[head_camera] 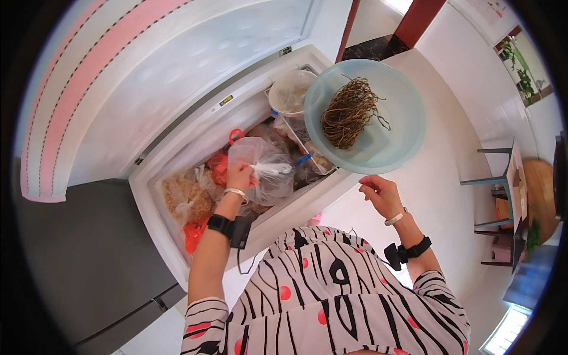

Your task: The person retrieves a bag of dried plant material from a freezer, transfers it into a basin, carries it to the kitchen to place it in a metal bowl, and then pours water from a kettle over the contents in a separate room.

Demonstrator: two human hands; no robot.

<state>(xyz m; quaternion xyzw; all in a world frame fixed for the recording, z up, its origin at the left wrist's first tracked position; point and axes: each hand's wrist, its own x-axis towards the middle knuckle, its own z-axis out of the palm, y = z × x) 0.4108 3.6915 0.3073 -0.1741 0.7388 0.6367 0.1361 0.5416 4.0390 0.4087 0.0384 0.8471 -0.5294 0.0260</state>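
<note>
My left hand [241, 175] grips the gathered white neck of a clear plastic bag [266, 153] in an open chest freezer [306, 198]; what the bag holds is not clear. Just below the rim of a pale blue plastic basin [410, 146], my right hand [382, 194] is empty, its fingers bent and slightly apart. Inside the basin lies a bundle of thin brown roots or stems [348, 113]. The basin is at the freezer's right end, partly over a wire basket [328, 170] and a white tub [290, 91].
Around the held bag are a clear bag of yellowish pieces [186, 199] and red plastic bags [193, 235]. The raised freezer lid [177, 71] stands behind, with a pink striped cloth [75, 106] over its edge. A grey refrigerator [88, 248] is left; chairs [506, 179] stand right.
</note>
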